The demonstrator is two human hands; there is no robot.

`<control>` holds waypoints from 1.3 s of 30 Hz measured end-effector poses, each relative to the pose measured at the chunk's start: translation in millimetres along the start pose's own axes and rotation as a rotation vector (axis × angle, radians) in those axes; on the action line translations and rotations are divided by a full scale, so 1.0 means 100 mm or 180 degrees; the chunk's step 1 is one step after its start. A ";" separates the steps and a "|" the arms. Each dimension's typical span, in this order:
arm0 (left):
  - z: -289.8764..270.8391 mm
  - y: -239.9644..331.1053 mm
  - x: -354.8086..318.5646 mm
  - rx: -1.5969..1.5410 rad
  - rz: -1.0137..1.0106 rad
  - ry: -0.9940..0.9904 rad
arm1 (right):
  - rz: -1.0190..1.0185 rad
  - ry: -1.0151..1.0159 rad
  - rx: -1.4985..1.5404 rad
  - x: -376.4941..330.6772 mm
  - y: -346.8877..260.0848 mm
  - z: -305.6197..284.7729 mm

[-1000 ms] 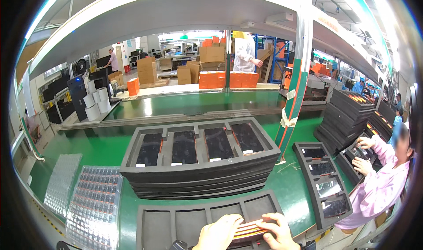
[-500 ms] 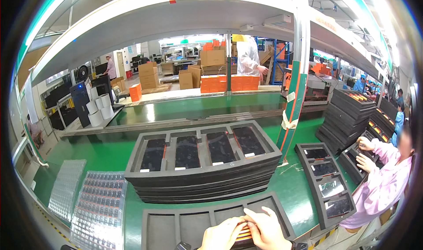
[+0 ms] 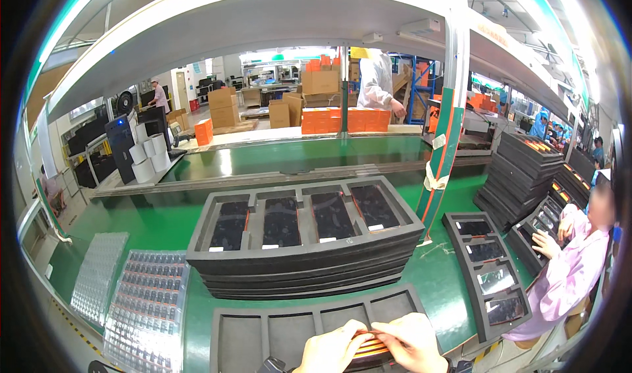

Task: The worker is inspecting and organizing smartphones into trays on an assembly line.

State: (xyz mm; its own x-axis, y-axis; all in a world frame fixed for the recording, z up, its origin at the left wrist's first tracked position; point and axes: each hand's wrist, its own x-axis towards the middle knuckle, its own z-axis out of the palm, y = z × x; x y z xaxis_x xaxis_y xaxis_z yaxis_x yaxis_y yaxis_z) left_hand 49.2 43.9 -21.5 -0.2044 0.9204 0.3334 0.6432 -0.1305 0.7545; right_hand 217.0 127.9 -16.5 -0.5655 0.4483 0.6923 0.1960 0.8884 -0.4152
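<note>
My left hand (image 3: pixel 334 350) and my right hand (image 3: pixel 409 344) come together at the bottom edge, fingers closed on a few flat dark panels with orange edges (image 3: pixel 370 349). Both thumbs press near the top of the panels; their lower part is out of sight. Beneath the hands lies a black foam tray (image 3: pixel 265 327) whose visible compartments show bare foam. Just beyond it rises a stack of black foam trays (image 3: pixel 296 266). In the top tray, several dark glossy phone-like panels (image 3: pixel 281 222) with white tabs sit one per compartment.
Two clear blister trays (image 3: pixel 150 294) lie at the left, the nearer one full of small dark parts. At the right, another foam tray (image 3: pixel 484 274) holds dark panels. A green post (image 3: pixel 438 169) stands behind it. A co-worker in pink (image 3: pixel 576 274) handles trays beside tall foam stacks (image 3: pixel 520 175).
My right hand's raised fingers have come down and in, curling over the panels. My left hand stays gripping them. At the right, the co-worker's far hand has moved back toward their body.
</note>
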 end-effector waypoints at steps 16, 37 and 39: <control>0.03 0.01 0.00 0.0059 0.0105 0.0137 | 0.0481 0.0437 0.0207 -0.34 0.14 -0.03; 0.01 -0.03 0.04 0.0120 0.0129 0.0112 | -0.0430 -0.0077 -0.1188 -0.50 0.26 -0.05; 0.00 -0.03 0.03 0.0122 0.0129 0.0118 | -0.0410 -0.0046 -0.0868 -0.43 0.29 -0.08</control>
State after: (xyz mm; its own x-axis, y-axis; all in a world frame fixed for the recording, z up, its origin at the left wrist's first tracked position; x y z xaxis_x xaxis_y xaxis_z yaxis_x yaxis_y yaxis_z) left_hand 46.9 47.5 -22.7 -0.2043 0.9002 0.3845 0.6791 -0.1526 0.7180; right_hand 253.6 135.3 -53.3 -0.6105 0.3305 0.7198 0.3288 0.9325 -0.1494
